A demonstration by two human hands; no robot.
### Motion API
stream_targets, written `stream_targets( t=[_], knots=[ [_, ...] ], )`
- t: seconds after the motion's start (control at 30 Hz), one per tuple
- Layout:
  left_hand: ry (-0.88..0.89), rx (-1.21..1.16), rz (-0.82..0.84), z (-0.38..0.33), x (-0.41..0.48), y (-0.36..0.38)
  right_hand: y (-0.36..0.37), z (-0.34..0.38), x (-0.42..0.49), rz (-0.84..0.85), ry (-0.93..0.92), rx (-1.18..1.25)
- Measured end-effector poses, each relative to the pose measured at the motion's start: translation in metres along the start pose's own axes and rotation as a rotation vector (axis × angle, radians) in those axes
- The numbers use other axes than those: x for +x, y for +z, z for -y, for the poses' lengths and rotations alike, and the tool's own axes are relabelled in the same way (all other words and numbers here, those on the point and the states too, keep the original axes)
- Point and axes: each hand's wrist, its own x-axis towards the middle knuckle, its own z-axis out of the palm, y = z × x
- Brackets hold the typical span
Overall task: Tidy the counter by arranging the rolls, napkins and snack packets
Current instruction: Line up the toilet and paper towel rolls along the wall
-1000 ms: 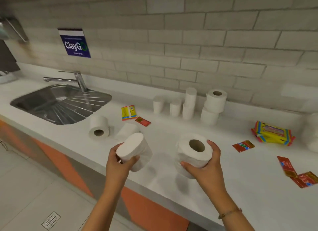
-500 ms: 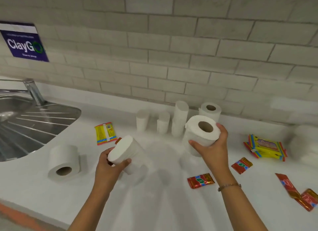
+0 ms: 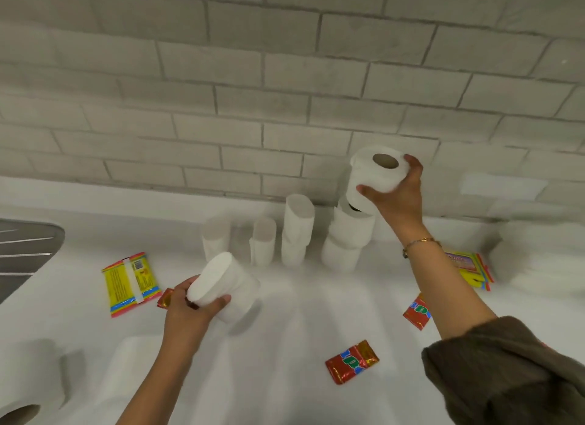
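Leftmost, a steel sink (image 3: 30, 250) is showing its drainer edge, and a toilet roll (image 3: 28, 389) is lying on its side near the front of the white surface (image 3: 285, 377). A yellow snack packet (image 3: 129, 282) is lying flat just beyond it, with a small red sachet (image 3: 164, 299) peeking out beside the left hand (image 3: 190, 310). That hand is curling its fingers and thumb round a solid white paper roll (image 3: 223, 285), holding it tilted above the surface.

Behind it, three slim rolls (image 3: 262, 244) are standing upright in a row along the wall. To their right a leaning stack of toilet rolls (image 3: 345, 237) is rising, and the right hand (image 3: 395, 196) is gripping a third cored roll (image 3: 375, 171) by its sides right at the top; whether it is touching the stack is unclear.

These rolls are likely light, soft and easily squashed, so a gentle hold round the sides suits them, and the leaning stack could topple.

Further right, two red snack packets (image 3: 351, 364) are lying loose, then a yellow pack (image 3: 468, 266) and a blurred white pile (image 3: 538, 260), probably napkins. Pale grey brick (image 3: 285, 76) is backing the smooth surface.
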Motion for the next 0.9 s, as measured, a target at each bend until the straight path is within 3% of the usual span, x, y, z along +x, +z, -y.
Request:
stream_targets(
  t=[0.13,0.3,0.5,0.63,0.9],
  knots=[
    [-0.024,0.002,0.063,0.0,0.014,0.018,0.019,-0.011,0.005,-0.013,0.02,0.018],
    [-0.021,0.046,0.153,-0.005,0.034,0.028,0.002,-0.023,0.015,-0.205,0.058,0.015],
    [-0.021,0.118,0.229,-0.008,0.045,0.038,-0.02,-0.066,0.011,-0.306,0.139,-0.221],
    [-0.061,0.138,0.263,-0.005,0.047,0.048,-0.006,-0.12,-0.021,-0.217,0.309,-0.362],
    [-0.098,0.219,0.211,0.002,0.055,0.039,0.02,-0.181,-0.046,-0.155,0.485,-0.179]
  ],
)
